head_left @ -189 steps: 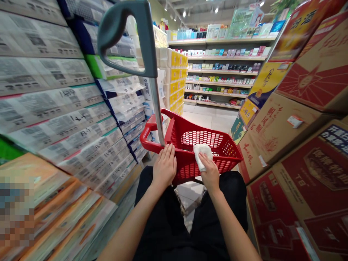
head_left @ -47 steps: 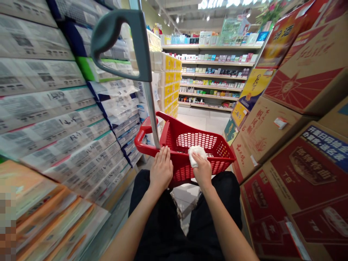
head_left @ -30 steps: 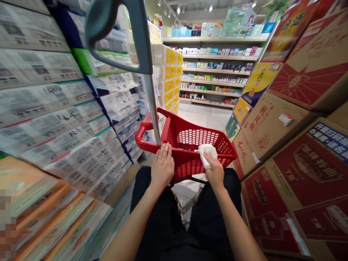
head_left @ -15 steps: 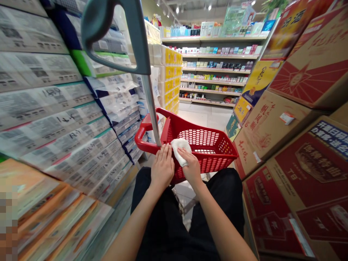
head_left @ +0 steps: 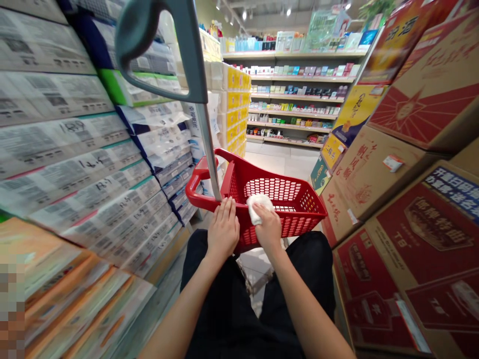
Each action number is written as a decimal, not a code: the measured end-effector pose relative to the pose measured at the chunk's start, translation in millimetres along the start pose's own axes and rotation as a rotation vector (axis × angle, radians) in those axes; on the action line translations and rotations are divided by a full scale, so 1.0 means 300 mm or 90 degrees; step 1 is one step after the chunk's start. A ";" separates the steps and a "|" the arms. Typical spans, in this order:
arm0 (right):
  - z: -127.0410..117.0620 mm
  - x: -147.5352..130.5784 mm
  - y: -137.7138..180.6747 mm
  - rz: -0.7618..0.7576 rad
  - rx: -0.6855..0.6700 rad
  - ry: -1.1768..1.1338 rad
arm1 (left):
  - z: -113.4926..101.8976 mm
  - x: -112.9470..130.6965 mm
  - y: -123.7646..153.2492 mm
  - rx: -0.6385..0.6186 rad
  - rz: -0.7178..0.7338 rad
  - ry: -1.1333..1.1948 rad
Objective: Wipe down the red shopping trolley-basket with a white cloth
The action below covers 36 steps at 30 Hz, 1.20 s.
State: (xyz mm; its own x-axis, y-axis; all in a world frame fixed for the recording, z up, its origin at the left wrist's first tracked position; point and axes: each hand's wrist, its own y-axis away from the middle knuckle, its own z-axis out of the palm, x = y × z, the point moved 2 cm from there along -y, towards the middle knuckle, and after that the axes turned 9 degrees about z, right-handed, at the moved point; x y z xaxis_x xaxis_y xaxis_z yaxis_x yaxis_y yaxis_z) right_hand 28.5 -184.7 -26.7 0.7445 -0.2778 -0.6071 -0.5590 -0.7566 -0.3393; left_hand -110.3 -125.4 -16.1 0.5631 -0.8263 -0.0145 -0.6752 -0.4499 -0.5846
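A red plastic shopping basket (head_left: 239,227) with a perforated wall stands between my knees. From its left end rises a metal pole topped by a grey handle (head_left: 192,55). My left hand (head_left: 223,227) lies on the near rim close to the pole's foot, fingers stretched out and side by side. Bunched in my right hand (head_left: 268,227) is a white cloth (head_left: 258,205), pressed over the same rim a little further right. The fingertips of my right hand are partly hidden by the cloth.
Stacked white packs (head_left: 75,134) line the left side, with orange packs (head_left: 75,294) lower down. Cardboard cartons (head_left: 404,199) are piled close on the right. Shelves of small goods (head_left: 299,89) stand across the far end, beyond a pale tiled floor (head_left: 273,154).
My right hand has slid the white cloth rightward along the basket rim, away from my left hand. The left hand and the basket have stayed in place.
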 end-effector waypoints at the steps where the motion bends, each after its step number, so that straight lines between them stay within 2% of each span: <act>1: 0.020 -0.054 0.000 -0.032 -0.013 -0.021 | -0.001 -0.002 0.000 -0.006 0.002 0.000; 4: 0.051 -0.135 0.005 -0.075 -0.034 -0.066 | -0.003 -0.004 0.001 -0.019 0.008 0.000; 6: 0.045 -0.106 0.011 -0.074 -0.036 -0.079 | -0.004 -0.004 0.001 -0.013 0.007 -0.003; 8: 0.022 -0.024 0.018 -0.063 -0.023 -0.075 | -0.003 -0.001 0.000 -0.005 0.006 -0.005; 13: -0.073 0.256 0.034 0.020 0.054 -0.020 | 0.003 0.004 0.000 0.005 -0.002 0.003; 16: -0.108 0.334 0.023 0.105 0.099 -0.016 | 0.002 0.005 0.000 0.007 -0.001 0.006; 19: -0.083 0.262 0.007 0.150 0.112 -0.009 | 0.000 0.005 -0.001 0.004 -0.001 0.002; 23: 0.014 0.011 0.007 0.012 0.041 0.000 | 0.000 0.001 0.000 0.002 0.000 -0.007; 25: 0.049 -0.086 0.016 -0.041 0.026 -0.005 | 0.001 -0.001 0.000 -0.007 0.006 -0.012; 28: 0.059 -0.110 0.028 -0.070 0.017 -0.024 | 0.000 -0.002 0.001 -0.017 0.009 -0.018; 30: 0.041 -0.049 0.034 -0.072 0.014 -0.031 | -0.002 0.000 0.000 -0.015 0.005 -0.019; 36: -0.070 0.270 0.049 0.033 0.075 0.021 | -0.005 0.003 0.000 -0.006 -0.001 -0.008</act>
State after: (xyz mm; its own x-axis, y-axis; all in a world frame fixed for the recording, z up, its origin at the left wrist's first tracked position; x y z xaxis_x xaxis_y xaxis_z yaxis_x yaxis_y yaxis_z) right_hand 88.2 -230.9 -65.7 0.7238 -0.3361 -0.6026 -0.6349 -0.6664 -0.3909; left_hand -110.4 -126.6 -14.9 0.5699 -0.8214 -0.0234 -0.6788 -0.4545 -0.5768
